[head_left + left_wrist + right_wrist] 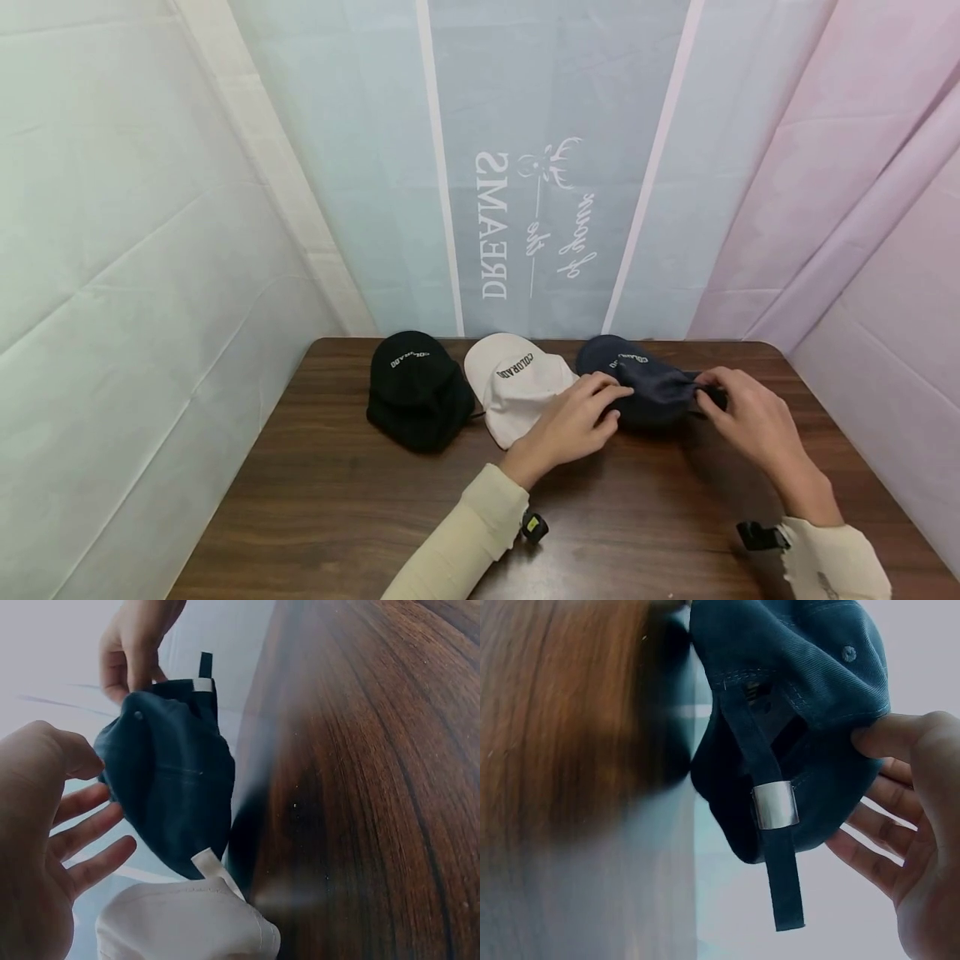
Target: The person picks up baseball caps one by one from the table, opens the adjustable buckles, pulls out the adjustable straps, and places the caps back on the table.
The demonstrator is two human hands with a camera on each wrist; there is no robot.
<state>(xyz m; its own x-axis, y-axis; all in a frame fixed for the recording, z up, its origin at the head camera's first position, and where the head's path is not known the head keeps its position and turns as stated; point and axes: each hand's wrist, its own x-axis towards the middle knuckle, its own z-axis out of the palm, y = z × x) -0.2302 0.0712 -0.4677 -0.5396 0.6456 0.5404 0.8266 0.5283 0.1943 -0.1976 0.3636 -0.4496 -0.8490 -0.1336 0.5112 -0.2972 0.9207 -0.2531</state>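
A navy cap [654, 390] with lettering on its front lies at the right of a row of caps, its brim toward the far table edge. My right hand [756, 421] pinches the back of its crown between thumb and fingers. Below that pinch, the right wrist view shows the cap's strap [754, 742] and a silver buckle [775, 805]. My left hand [572, 423] has its fingers loosely spread, fingertips right at the navy cap's left side. Beneath and behind the left hand lies a white cap [517, 400], partly hidden by it.
A black cap [416, 400] marked COLORADO stands left of the white one. All the caps line the far edge of a dark wooden table [337, 517]. Behind hangs a printed cloth backdrop [555, 83], and pale cloth walls [135, 292] flank both sides.
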